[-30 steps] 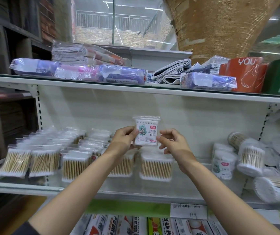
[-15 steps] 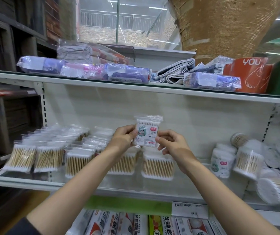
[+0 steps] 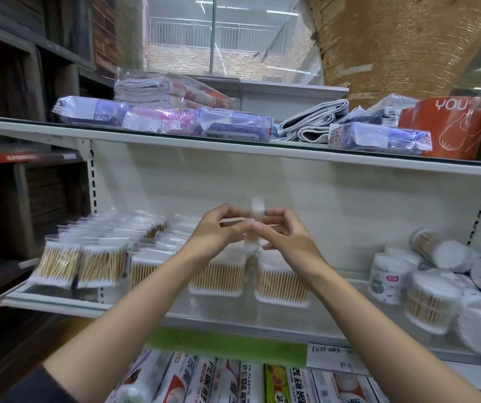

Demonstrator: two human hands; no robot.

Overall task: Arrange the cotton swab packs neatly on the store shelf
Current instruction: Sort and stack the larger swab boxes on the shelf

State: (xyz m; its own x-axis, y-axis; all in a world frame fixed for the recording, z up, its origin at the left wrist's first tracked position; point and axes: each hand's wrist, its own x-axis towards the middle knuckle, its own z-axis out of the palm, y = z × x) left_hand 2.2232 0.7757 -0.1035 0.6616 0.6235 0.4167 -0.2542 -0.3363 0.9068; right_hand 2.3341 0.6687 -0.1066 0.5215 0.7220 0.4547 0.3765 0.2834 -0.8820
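A small clear cotton swab pack [image 3: 254, 225] is blurred and turned edge-on between my hands, above the middle shelf [image 3: 233, 315]. My left hand [image 3: 214, 232] and my right hand [image 3: 281, 235] both pinch it with curled fingers. Below them two swab packs [image 3: 281, 286] stand at the shelf front. Rows of several more packs [image 3: 99, 260] fill the shelf's left side.
Round swab tubs [image 3: 434, 295] are piled at the shelf's right end. The upper shelf [image 3: 233, 142] carries wrapped tissue packs and folded cloths. Plastic wrap boxes [image 3: 233, 382] lie below, under a handwritten price label [image 3: 338, 354]. Dark wooden shelving stands on the left.
The pack faced me with its label showing; now it is turned edge-on and blurred. Both hands stay at it, fingers moved closer together.
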